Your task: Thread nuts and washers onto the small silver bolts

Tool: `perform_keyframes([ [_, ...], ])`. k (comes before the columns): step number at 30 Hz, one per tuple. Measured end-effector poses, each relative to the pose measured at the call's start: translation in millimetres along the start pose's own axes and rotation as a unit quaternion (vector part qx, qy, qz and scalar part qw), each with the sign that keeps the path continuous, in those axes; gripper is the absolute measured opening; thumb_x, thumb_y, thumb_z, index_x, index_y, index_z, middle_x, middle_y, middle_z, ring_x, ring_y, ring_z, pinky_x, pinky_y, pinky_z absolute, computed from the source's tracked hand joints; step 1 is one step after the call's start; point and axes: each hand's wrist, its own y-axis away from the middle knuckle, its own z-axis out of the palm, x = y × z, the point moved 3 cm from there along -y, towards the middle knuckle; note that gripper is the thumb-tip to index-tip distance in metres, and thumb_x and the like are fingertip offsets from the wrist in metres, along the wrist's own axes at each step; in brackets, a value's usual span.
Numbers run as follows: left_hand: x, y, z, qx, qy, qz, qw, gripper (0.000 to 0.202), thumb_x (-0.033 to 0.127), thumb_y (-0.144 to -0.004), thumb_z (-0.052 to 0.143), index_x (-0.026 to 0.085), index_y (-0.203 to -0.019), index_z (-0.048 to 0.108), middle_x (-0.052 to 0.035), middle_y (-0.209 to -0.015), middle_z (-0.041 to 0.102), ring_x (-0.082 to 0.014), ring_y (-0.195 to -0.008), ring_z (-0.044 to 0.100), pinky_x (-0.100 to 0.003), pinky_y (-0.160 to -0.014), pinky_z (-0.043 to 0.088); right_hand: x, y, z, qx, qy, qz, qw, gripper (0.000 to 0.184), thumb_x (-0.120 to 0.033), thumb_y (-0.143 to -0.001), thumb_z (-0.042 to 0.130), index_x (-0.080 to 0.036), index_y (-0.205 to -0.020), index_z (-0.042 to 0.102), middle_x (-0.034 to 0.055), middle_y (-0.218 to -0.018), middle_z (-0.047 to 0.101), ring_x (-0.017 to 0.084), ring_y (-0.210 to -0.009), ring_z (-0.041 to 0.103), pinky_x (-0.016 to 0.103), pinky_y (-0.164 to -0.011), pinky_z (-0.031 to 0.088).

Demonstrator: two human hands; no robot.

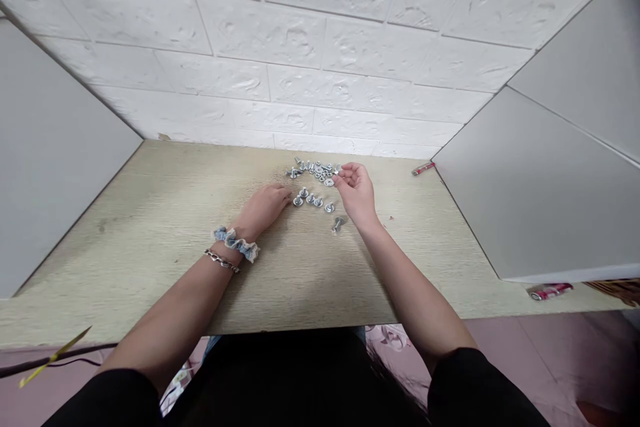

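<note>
My right hand (359, 192) is over the right end of a loose pile of bolts, nuts and washers (320, 170). Its thumb and forefinger pinch a small silver metal piece, too small to tell bolt from nut. Back side up, my left hand (265, 207) rests on the table with its fingers curled together; what they hold, if anything, is hidden. Just right of its fingertips, several bolts with washers (311, 199) stand on their heads in a loose row. Nearer to me lies one bolt (339, 223) on its side.
The pale wooden table (150, 233) ends at a white brick-patterned wall (295, 87). Grey panels border it at left (60, 147) and right (540, 180). One red battery-like cylinder (423, 169) lies by the right panel, another (550, 291) near the front edge.
</note>
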Motion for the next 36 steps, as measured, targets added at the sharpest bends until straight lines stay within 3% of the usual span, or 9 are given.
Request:
perform_keyframes([
  [3,3.0,1.1,-1.8,-0.017,-0.031,-0.006,0.999,0.024,0.020,-0.090,0.041,0.016,-0.092,0.064,-0.0080,-0.092,0.064,-0.0185,-0.087,0.059,-0.031,-0.082,0.045,1.9,-6.5,-6.7,-0.030,0.175,-0.052,0.983,0.012,-0.017,-0.077,0.054,-0.017,-0.085,0.062,0.0039,-0.086,0.063,0.014,-0.079,0.058,0.030,-0.079,0.047],
  [7,5.2,1.4,-2.8,-0.035,-0.051,-0.012,0.998,0.026,0.019,-0.091,0.039,0.015,-0.093,0.064,-0.0090,-0.092,0.063,-0.0190,-0.086,0.059,-0.031,-0.081,0.045,10.6,-12.1,-9.9,-0.115,0.353,-0.060,0.926,0.024,-0.006,-0.077,0.047,-0.016,-0.083,0.068,0.0066,-0.091,0.066,0.017,-0.088,0.059,0.031,-0.088,0.043],
  [13,2.3,-0.5,-0.9,-0.037,-0.052,-0.011,0.998,0.026,0.016,-0.089,0.040,0.015,-0.099,0.063,-0.0084,-0.092,0.063,-0.0184,-0.087,0.059,-0.030,-0.080,0.045,16.4,-7.5,-9.4,-0.180,0.458,-0.078,0.867,0.039,0.000,-0.074,0.042,-0.013,-0.104,0.064,0.0102,-0.100,0.062,0.019,-0.092,0.058,0.029,-0.086,0.042],
  [18,0.8,-0.5,0.5,-0.031,-0.038,-0.003,0.999,0.026,0.017,-0.089,0.039,0.015,-0.097,0.064,-0.0091,-0.092,0.063,-0.0185,-0.087,0.059,-0.030,-0.080,0.045,20.8,-2.6,-7.2,-0.240,0.494,-0.087,0.831,0.042,0.000,-0.075,0.039,-0.015,-0.108,0.060,0.0107,-0.105,0.060,0.020,-0.095,0.056,0.028,-0.084,0.041],
  [23,3.3,-0.2,-0.4,-0.016,-0.034,-0.010,0.999,0.028,0.025,-0.091,0.039,0.015,-0.095,0.064,-0.0093,-0.090,0.063,-0.0199,-0.085,0.058,-0.033,-0.080,0.045,15.8,-1.0,-6.7,-0.245,0.514,-0.094,0.817,0.042,-0.001,-0.077,0.037,-0.015,-0.111,0.059,0.0122,-0.107,0.058,0.022,-0.098,0.055,0.031,-0.084,0.041],
  [27,4.9,0.2,-0.8,-0.007,-0.030,-0.020,0.999,0.030,0.028,-0.091,0.038,0.015,-0.094,0.064,-0.0092,-0.090,0.063,-0.0202,-0.085,0.058,-0.033,-0.079,0.045,0.6,1.8,-4.2,-0.235,0.492,-0.103,0.832,0.036,-0.010,-0.082,0.037,-0.014,-0.108,0.061,0.0120,-0.109,0.057,0.024,-0.103,0.052,0.033,-0.089,0.039],
  [31,5.6,1.5,-1.7,0.007,-0.016,-0.032,0.999,0.030,0.031,-0.091,0.038,0.015,-0.099,0.062,-0.0094,-0.094,0.064,-0.0209,-0.088,0.059,-0.033,-0.081,0.045,-15.1,7.1,-1.8,-0.225,0.487,-0.105,0.837,0.030,-0.021,-0.084,0.040,-0.017,-0.098,0.066,0.0105,-0.106,0.058,0.026,-0.101,0.051,0.041,-0.091,0.037],
  [36,6.3,2.4,-3.0,0.017,-0.008,-0.048,0.999,0.030,0.029,-0.091,0.039,0.015,-0.109,0.059,-0.0106,-0.100,0.064,-0.0222,-0.094,0.059,-0.035,-0.084,0.045,-21.7,12.4,-0.8,-0.237,0.467,-0.133,0.841,0.021,-0.024,-0.079,0.048,-0.021,-0.079,0.068,0.0065,-0.102,0.057,0.024,-0.101,0.049,0.048,-0.100,0.026],
])
